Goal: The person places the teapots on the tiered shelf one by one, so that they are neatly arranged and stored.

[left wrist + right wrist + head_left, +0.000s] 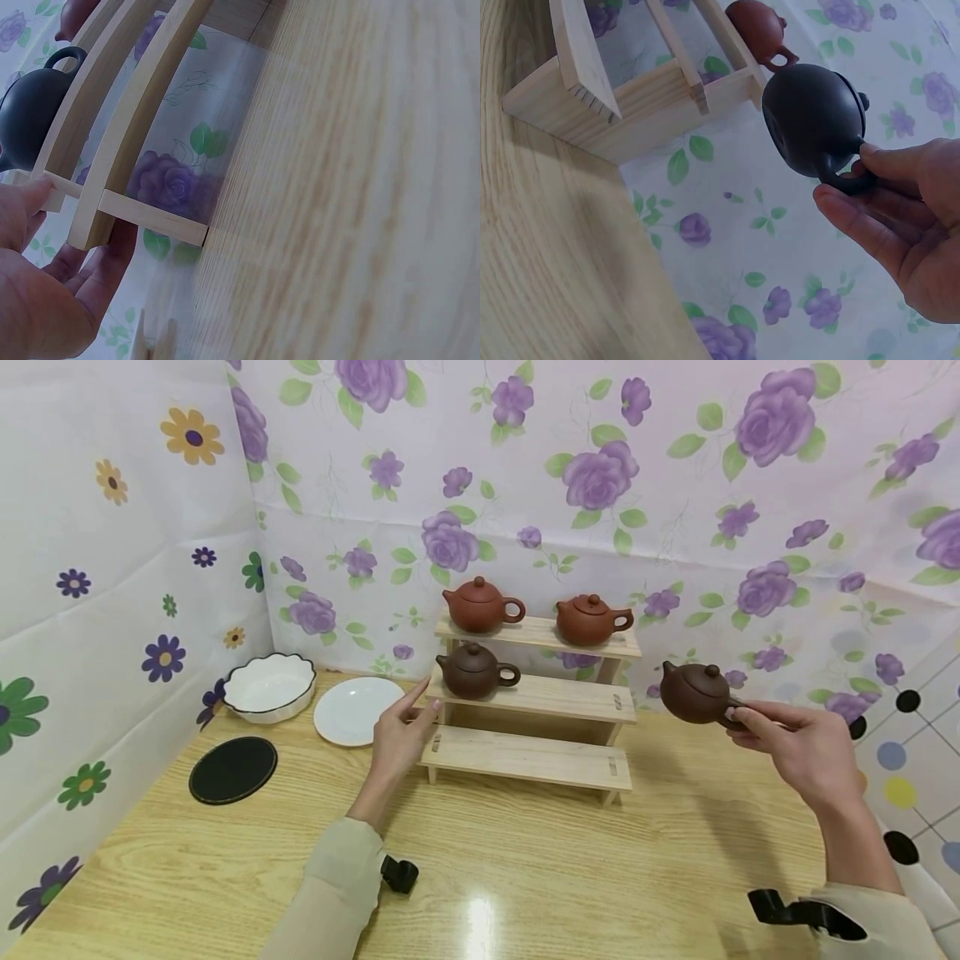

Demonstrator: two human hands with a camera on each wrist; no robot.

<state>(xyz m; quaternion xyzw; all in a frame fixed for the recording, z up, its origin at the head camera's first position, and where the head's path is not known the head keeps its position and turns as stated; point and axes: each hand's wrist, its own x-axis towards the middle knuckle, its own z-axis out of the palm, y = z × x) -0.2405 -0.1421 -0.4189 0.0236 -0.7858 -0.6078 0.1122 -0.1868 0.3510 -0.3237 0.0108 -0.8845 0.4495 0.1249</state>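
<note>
My right hand pinches the handle of a dark brown teapot between thumb and fingers, holding it in the air right of the wooden rack. The right wrist view shows the teapot tilted, its lid on. At the left end of the three-tier rack, my left hand grips the side, with thumb by the middle tier and the other fingers partly hidden behind the lower tier in the left wrist view. Another dark brown teapot sits on the middle tier, close to that hand.
Two reddish-brown teapots, one left and one right, stand on the top tier. Left of the rack are a white plate, a scalloped white bowl and a black round mat. Flowered cloth backs the wooden table.
</note>
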